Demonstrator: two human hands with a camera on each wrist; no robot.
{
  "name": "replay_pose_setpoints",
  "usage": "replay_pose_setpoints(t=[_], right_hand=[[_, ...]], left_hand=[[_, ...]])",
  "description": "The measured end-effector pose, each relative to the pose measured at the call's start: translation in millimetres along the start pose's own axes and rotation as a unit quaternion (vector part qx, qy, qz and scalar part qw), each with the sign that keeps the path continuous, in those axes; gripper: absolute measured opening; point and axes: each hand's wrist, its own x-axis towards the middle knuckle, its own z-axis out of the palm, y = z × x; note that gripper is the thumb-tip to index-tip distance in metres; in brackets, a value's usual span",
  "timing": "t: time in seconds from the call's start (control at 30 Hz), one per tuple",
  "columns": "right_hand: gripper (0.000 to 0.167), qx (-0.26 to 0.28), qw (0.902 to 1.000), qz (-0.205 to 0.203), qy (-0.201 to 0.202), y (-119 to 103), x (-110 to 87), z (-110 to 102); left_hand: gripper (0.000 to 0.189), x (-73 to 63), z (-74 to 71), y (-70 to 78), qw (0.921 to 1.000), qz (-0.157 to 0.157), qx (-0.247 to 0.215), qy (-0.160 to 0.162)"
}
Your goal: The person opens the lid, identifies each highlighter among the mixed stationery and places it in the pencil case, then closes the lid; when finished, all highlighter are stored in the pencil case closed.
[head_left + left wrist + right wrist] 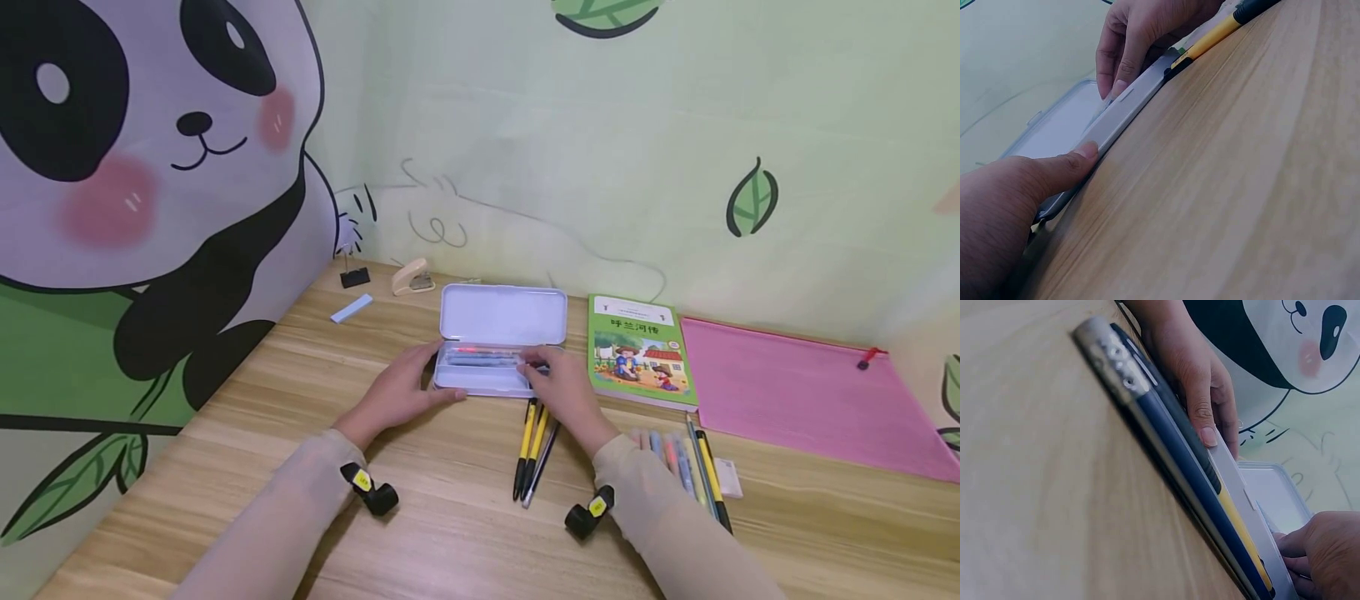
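Note:
An open pale pencil case (pixel 487 385) lies on the table, its lid (pixel 502 314) tilted back. Several pens (pixel 480 357) with red and blue parts lie in its rear section. My left hand (pixel 401 387) grips the case's left end, the thumb along the front edge. Over the right end of the case, my right hand (pixel 566 392) has its bent fingers down inside, pinching a pen there; its fingertips are partly hidden. Below that hand, two yellow-and-black pens (pixel 531 450) and a dark pencil (pixel 542 467) lie against the case's front.
Behind stand a black binder clip (pixel 355 277) and a stapler (pixel 412 277), with a light-blue strip (pixel 351 308) nearby. At right are a green book (pixel 641 350), a pink zip pouch (pixel 810 400), several pens (pixel 705 471) and a small pale block (pixel 727 478). A panda-printed wall borders the table.

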Motion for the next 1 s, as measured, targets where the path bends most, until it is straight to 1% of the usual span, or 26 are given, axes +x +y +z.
replay_pose_setpoints(t=[0.23, 0.47, 0.57, 0.67, 0.77, 0.83, 0.9, 1.0], right_hand=[[0.022, 0.004, 0.9999, -0.011, -0.001, -1, -1.1, -1], [0.022, 0.005, 1.0, -0.006, -0.004, -2, -1.4, -2], [0.024, 0.003, 0.9998, -0.017, 0.0, -3, -1.7, -3], [0.026, -0.011, 0.9987, -0.049, 0.006, -4, -1.0, -4], [0.031, -0.056, 0.994, -0.093, 0.005, -8, -1.1, -9], [0.034, -0.089, 0.9885, -0.122, -0.001, -14, -2.5, -16], [0.037, -0.113, 0.9807, -0.159, -0.007, -20, -4.2, -24], [0.04, -0.108, 0.9721, -0.207, -0.021, -27, -8.3, -42]], left_hand=[[0.105, 0.0, 0.1, -0.4, 1.0, 0.001, 0.0, -0.001], [0.105, 0.3, 0.3, -0.9, 1.0, -0.002, 0.001, -0.002], [0.105, -0.1, -0.6, 0.2, 1.0, -0.003, 0.001, -0.002], [0.105, -1.2, -1.2, 1.2, 1.0, 0.001, 0.0, 0.0], [0.104, -2.7, -1.5, 2.6, 1.0, 0.002, -0.004, 0.001], [0.103, -3.4, -1.6, 3.0, 1.0, 0.001, -0.005, 0.001], [0.103, -3.7, -1.5, 3.4, 1.0, -0.004, -0.006, -0.001], [0.102, -2.3, -1.2, 2.4, 1.0, -0.007, -0.002, 0.0]])
